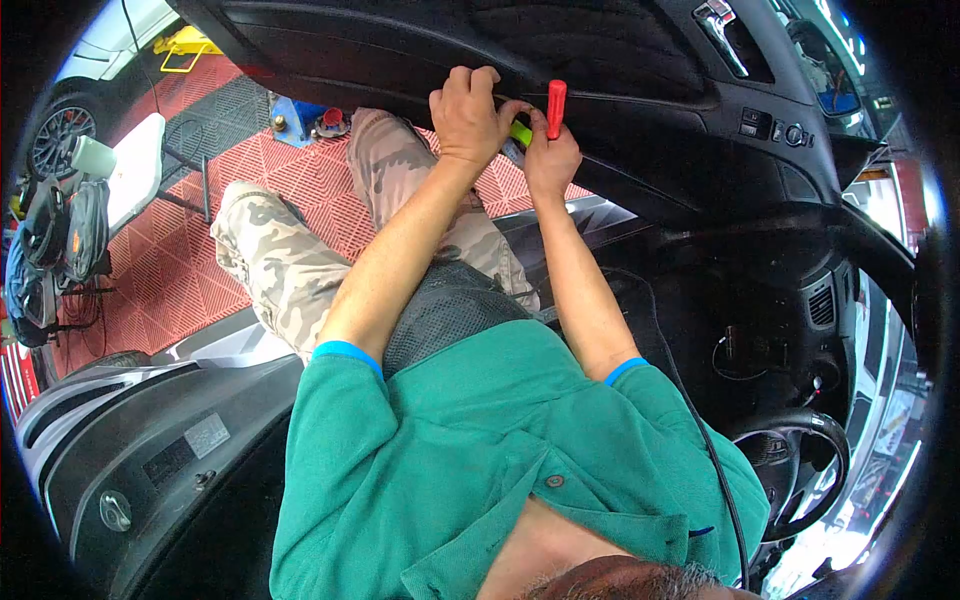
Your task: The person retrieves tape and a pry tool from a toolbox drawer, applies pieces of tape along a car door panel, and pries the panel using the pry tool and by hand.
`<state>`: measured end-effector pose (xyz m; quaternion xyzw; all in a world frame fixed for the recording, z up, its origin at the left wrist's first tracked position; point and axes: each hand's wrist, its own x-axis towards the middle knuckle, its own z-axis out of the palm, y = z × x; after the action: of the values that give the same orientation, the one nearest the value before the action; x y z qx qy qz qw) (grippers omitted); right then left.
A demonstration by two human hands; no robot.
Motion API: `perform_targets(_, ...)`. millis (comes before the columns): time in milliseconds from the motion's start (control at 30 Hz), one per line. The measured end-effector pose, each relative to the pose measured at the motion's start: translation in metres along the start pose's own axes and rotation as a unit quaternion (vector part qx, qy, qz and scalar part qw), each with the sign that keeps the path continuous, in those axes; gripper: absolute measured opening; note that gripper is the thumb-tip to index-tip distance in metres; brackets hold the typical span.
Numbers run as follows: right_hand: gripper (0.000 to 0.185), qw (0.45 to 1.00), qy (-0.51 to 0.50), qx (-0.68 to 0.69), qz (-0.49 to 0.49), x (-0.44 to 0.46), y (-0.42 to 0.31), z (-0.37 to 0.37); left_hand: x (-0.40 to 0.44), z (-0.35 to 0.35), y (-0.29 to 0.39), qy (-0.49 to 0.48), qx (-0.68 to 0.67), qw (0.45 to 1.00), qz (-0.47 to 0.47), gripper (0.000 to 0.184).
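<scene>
My left hand (467,112) rests against the lower part of the black door panel (620,130), fingers bent and apart, its thumb stretched toward my right hand. In my right hand (552,162), closed fingers grip a screwdriver by its red handle (557,108), which points upward; I cannot see the blade. A lime-green flat tool (520,133) shows between the two hands, beside the door's lower edge. Its far end is hidden, and I cannot tell which hand bears its weight.
The steering wheel (800,470) is at the lower right, and an open rear door (200,480) at the lower left. Red floor tiles (150,270) lie below. A white folding table (140,170), bags (88,230) and a blue jack-like item (295,120) stand left.
</scene>
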<state>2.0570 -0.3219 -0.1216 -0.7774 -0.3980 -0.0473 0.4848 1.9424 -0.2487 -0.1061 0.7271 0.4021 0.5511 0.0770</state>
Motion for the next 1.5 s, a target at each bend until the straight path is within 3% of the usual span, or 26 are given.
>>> perform_targets(200,0.039,0.999,0.036,0.034,0.002,-0.003,0.014,0.004,-0.004,0.008,-0.006,0.018,-0.048,0.999,0.008,0.051)
perform_targets(300,0.037,1.0,-0.003,-0.017,0.003,-0.001,0.006,0.0,-0.007,0.009,-0.01,-0.003,-0.072,0.997,-0.007,0.053)
perform_targets(800,0.037,0.999,0.011,0.038,0.008,-0.008,0.01,-0.004,-0.004,0.0,0.007,0.001,0.018,1.0,0.008,0.07)
perform_targets(1000,0.038,0.996,-0.007,0.076,0.037,-0.028,0.005,-0.021,-0.005,0.004,0.009,-0.011,0.0,0.999,-0.04,0.067)
perform_targets(1200,0.038,0.99,-0.006,0.129,0.06,-0.033,0.012,-0.033,-0.009,0.007,0.007,0.0,-0.025,1.0,-0.012,0.057)
perform_targets(1300,0.036,0.959,-0.056,0.221,0.166,-0.033,0.002,-0.043,-0.007,-0.004,0.018,-0.005,-0.033,0.999,-0.025,0.053)
perform_targets(1400,0.034,0.931,-0.115,0.313,0.152,-0.032,0.001,-0.047,-0.005,0.003,0.011,0.016,-0.048,0.999,-0.013,0.047)
perform_targets(1500,0.032,0.925,-0.15,0.329,0.12,-0.028,-0.001,-0.055,-0.001,-0.002,0.005,-0.003,-0.169,0.983,-0.071,0.036)
